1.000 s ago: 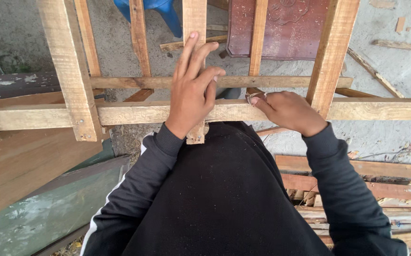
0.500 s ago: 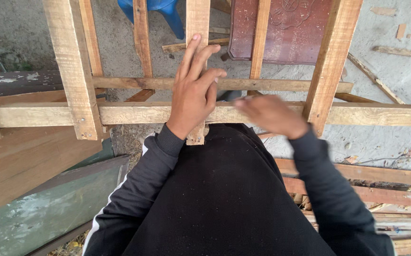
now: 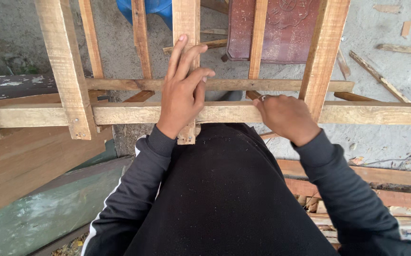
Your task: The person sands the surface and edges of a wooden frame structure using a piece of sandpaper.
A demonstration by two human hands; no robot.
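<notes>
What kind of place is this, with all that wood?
Probably an outdoor woodworking spot. The hands, left hand and right hand, rest on a rough wooden frame; planks are stacked on the right, and offcuts lie on the concrete ground.

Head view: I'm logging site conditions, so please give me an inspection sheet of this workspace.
Surface: grey concrete floor, dusty.
Job's things: pale wooden slat frame, with a horizontal rail crossed by upright slats; central upright slat lies under the left hand.
Clutter: loose wood offcuts on the floor; stacked planks lower right.
Fingers: left hand flat on the central slat, fingers stretched; right hand closed at the rail, what it holds is hidden.
Cables: a thin wire-like strand on the floor, kind unclear.
Surroundings: dark red carved wooden panel, blue plastic object, green sheet.
</notes>
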